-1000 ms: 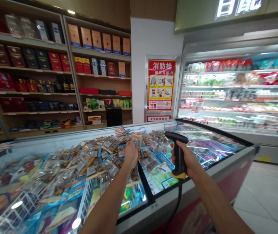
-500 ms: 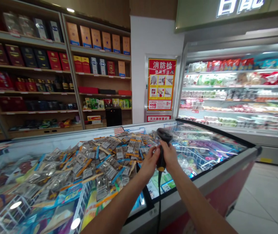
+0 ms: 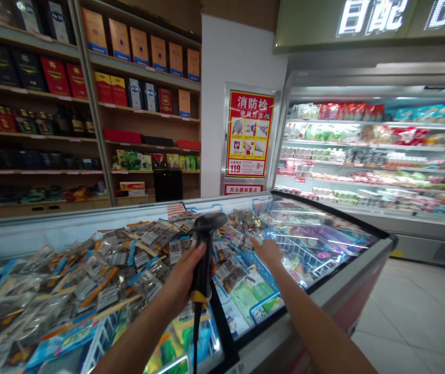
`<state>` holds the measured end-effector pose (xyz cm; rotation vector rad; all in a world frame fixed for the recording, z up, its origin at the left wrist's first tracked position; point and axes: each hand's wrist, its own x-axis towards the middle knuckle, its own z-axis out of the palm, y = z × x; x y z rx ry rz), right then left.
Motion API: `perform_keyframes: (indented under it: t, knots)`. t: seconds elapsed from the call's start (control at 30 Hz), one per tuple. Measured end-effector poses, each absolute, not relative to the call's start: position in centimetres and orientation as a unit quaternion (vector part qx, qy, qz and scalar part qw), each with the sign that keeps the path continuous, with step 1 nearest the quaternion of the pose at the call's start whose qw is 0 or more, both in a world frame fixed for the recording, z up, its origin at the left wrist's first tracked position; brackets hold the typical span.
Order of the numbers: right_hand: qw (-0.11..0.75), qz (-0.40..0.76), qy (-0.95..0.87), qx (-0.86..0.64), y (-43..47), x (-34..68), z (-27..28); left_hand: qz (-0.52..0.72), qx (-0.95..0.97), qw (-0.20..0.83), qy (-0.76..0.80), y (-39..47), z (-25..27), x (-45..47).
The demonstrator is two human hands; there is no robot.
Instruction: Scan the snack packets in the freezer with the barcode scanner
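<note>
My left hand [image 3: 183, 275] is wrapped round the grip of a black barcode scanner [image 3: 202, 259], its head up and its cord hanging down. To the right, my right hand [image 3: 268, 253] is held out over the chest freezer, fingers stretched and apart, with nothing visible in them. Beneath both hands lie many flat clear packets [image 3: 148, 239] with blue and orange edges, heaped inside the freezer. A blue basket [image 3: 259, 267] and green packs [image 3: 256, 291] show below my right hand. Whether that hand touches anything is unclear.
The freezer's grey rim [image 3: 324, 301] runs along the front right. A glass lid [image 3: 308, 223] covers the right part, over a white wire basket [image 3: 304, 249]. Behind stand shelves of boxes [image 3: 139, 44], a red poster [image 3: 249, 134] and a lit refrigerated display [image 3: 378, 150].
My right hand has come off the scanner and moved apart to its right. My left hand now holds the scanner alone, further left. The view has turned slightly right.
</note>
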<state>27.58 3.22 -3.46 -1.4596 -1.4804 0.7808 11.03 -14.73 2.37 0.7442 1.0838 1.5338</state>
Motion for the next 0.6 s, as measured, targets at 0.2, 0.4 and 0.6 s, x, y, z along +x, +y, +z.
perform_keyframes:
  t: [0.2, 0.4, 0.6]
  knots:
    - [0.307, 0.166, -0.659, -0.666, 5.3, 26.6, -5.2, 0.627, 0.298, 0.582, 0.424, -15.8, 1.9, 13.0]
    - [0.578, 0.386, -0.545, -0.468, 7.4, 29.6, -5.0, 0.594, 0.274, 0.625, 0.426, -15.9, 1.4, 13.4]
    - [0.621, 0.42, -0.524, -0.405, 8.3, 32.9, -5.1, 0.581, 0.28, 0.637, 0.422, -15.9, 1.5, 13.6]
